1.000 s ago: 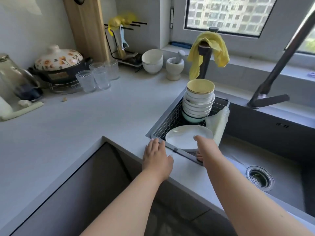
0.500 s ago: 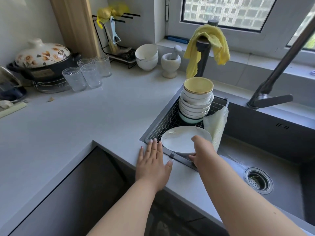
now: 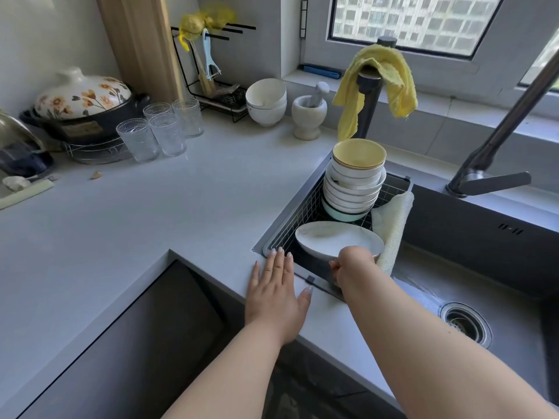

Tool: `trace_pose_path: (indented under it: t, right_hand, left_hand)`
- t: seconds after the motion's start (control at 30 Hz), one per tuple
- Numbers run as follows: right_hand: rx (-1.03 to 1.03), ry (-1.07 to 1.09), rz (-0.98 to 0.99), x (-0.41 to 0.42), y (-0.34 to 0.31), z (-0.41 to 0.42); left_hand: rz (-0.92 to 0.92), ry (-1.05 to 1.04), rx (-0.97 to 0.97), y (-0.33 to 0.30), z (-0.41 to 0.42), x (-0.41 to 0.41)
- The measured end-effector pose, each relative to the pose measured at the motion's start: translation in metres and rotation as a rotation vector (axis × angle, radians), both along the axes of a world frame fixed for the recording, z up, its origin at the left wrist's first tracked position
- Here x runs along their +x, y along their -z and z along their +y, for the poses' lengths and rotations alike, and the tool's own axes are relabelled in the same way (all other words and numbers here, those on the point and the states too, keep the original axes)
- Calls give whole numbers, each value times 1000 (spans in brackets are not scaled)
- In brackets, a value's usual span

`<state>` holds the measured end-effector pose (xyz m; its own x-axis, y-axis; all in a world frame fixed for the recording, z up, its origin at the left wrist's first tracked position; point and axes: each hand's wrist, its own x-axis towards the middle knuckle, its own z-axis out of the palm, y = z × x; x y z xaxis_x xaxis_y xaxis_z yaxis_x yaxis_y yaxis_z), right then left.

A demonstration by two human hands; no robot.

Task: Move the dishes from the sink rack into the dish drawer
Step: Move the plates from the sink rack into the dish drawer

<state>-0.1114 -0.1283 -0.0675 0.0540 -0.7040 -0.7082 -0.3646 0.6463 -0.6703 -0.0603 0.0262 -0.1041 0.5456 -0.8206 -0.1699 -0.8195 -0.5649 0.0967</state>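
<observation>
The left hand (image 3: 276, 293) is lying flat on the countertop (image 3: 151, 213), its fingertips reaching the near corner of the sink rack (image 3: 305, 213). Just to its right, the right hand (image 3: 352, 264) is gripping the near rim of a plate (image 3: 335, 238), which is sitting tilted in the rack. Beyond both hands, a stack of bowls (image 3: 352, 184) is standing at the rack's far end. A cloth (image 3: 393, 225) is hanging over the rack's right edge, beside the right hand. Further right, the sink (image 3: 472, 267) is lying with its drain (image 3: 464, 323) near the right forearm. Far left of the left hand, glasses (image 3: 163, 131) are standing together.
</observation>
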Motion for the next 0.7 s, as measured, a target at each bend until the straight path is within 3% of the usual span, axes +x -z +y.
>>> trace_pose_path:
  t: [0.2, 0.3, 0.37, 0.47, 0.6, 0.7]
  right_hand:
    - [105, 105, -232, -21, -28, 18]
    - [-33, 58, -173, -28, -26, 27]
    - [-72, 36, -176, -36, -32, 34]
    - [-127, 31, -176, -48, -43, 45]
    - [-225, -50, -187, -60, -57, 74]
    - [-357, -208, -172, -62, -72, 102]
  left_hand:
    - [31, -5, 26, -2, 1, 3]
    - [174, -27, -16, -14, -1, 8]
    - [396, -101, -164, -26, 0, 12]
    - [795, -394, -502, -47, 8, 13]
    - [951, -700, -802, -69, 24, 12]
    - [1120, -806, -892, -80, 45, 14]
